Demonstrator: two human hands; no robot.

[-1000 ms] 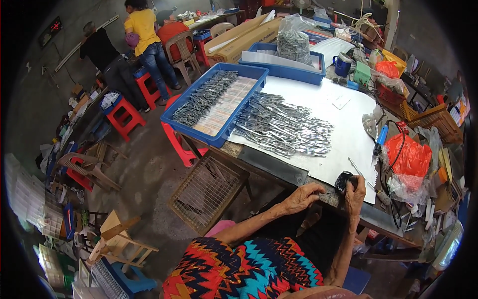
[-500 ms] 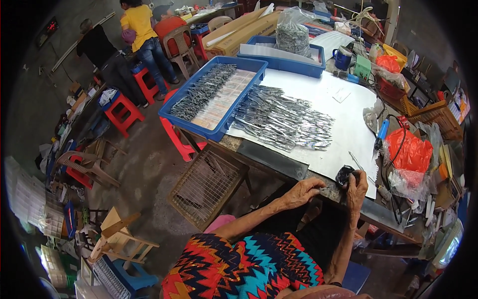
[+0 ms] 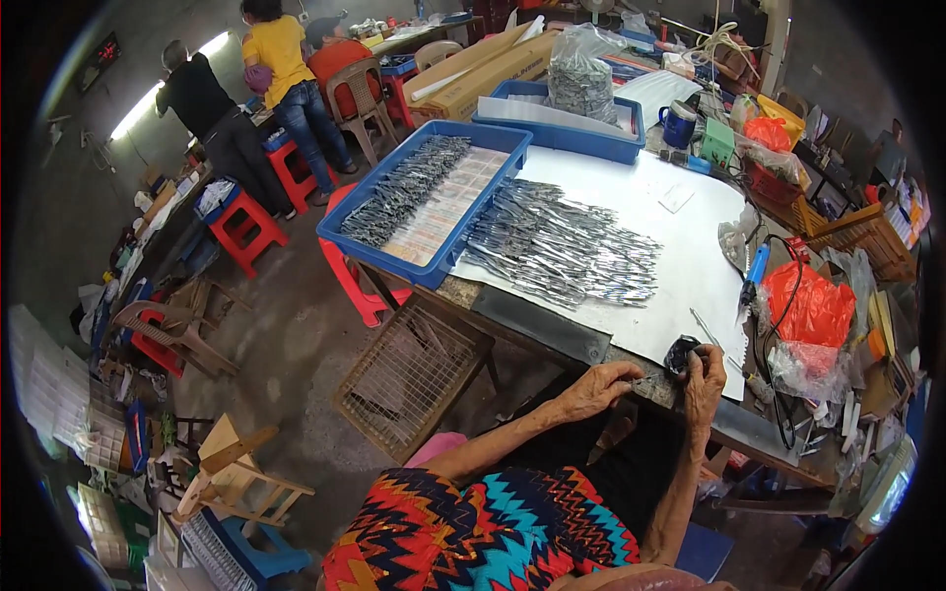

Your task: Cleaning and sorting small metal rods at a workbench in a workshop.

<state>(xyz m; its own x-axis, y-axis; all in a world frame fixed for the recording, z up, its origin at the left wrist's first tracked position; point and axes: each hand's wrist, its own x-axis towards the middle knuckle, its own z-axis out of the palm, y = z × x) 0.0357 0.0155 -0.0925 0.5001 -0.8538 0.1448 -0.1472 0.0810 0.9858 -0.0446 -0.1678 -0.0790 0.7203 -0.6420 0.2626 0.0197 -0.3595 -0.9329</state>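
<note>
My left hand [image 3: 597, 388] is at the table's near edge, thumb and fingertips pinched on a small, thin grey metal piece [image 3: 641, 382]. Beside it my right hand [image 3: 704, 382] is closed against a small, black, shiny bundle [image 3: 680, 353], perhaps plastic; its fingers hide part of it. Ahead and to the left, a wide pile of thin metal tweezer-like strips [image 3: 572, 246] lies on a white sheet [image 3: 680, 236]. More such strips [image 3: 409, 187] fill one side of a blue tray [image 3: 431, 268]. A thin metal rod [image 3: 704, 323] lies just beyond my right hand.
Another blue tray [image 3: 567, 140] behind bears a clear bag of metal pieces [image 3: 581, 84]. To the right are a blue-handled tool [image 3: 757, 268] with a black cord and a red plastic bag [image 3: 813, 305]. A wire-mesh rack [image 3: 409, 369] stands low left; people are farther back.
My hands stay nearly in place, both slightly lower in the picture, still pinched and closed. The view has shifted a little. A wall tube light at the upper left now shows bright.
</note>
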